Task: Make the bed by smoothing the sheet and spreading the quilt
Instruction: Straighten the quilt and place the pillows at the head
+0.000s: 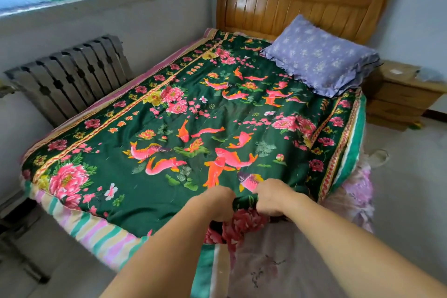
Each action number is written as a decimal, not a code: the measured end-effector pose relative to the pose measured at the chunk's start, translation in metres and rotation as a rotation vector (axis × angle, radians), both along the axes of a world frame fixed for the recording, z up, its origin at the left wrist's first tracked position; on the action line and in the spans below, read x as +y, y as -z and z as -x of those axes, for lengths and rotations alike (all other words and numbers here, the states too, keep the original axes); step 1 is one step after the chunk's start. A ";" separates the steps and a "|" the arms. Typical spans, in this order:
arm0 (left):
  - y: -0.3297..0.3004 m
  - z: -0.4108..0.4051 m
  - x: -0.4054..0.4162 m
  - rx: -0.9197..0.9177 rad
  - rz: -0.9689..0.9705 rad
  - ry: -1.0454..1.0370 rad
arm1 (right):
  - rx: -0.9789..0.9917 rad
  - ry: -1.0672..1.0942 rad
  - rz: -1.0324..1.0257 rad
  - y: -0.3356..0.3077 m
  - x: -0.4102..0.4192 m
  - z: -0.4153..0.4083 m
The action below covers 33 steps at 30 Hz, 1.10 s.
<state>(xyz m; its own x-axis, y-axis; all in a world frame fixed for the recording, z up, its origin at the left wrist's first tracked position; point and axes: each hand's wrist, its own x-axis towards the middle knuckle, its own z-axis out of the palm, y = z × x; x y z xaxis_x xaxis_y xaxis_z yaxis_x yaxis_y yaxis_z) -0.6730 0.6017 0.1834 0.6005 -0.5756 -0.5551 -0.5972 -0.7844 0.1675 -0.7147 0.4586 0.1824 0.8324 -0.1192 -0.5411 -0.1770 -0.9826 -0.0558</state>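
1. Standing at the foot of the bed, the person holds the green quilt [193,113] with both hands. The left hand [216,202] and the right hand [272,198] are close together, fingers curled tightly around a bunch of the quilt's near edge.
2. The quilt already covers most of the bed, from the wooden headboard [300,0] down to the foot. The purple pillow [321,55] lies on top of it at the right side near the headboard.
3. At the near right corner the quilt is not yet flat: the edge is gathered and folded, and the pale pink sheet [290,261] with flowers shows below it.
4. To do this step well, I think the hands should move apart along the edge and then pull toward the foot, so the fold opens evenly.
5. The pull should be gentle and low. A strong pull can drag the quilt away from the headboard and shift the pillow.
6. The striped underside [101,230] shows at the left corner, so that corner probably also needs straightening afterwards.
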 end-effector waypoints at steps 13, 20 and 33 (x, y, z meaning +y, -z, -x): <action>0.008 0.044 -0.017 0.002 -0.085 -0.126 | -0.014 -0.137 -0.032 0.022 -0.022 0.028; 0.005 0.051 -0.016 -0.015 -0.075 -0.066 | -0.038 -0.078 -0.073 0.025 -0.031 0.037; 0.019 -0.031 0.015 -0.081 0.220 -0.707 | -0.280 0.968 -0.317 0.101 -0.099 0.069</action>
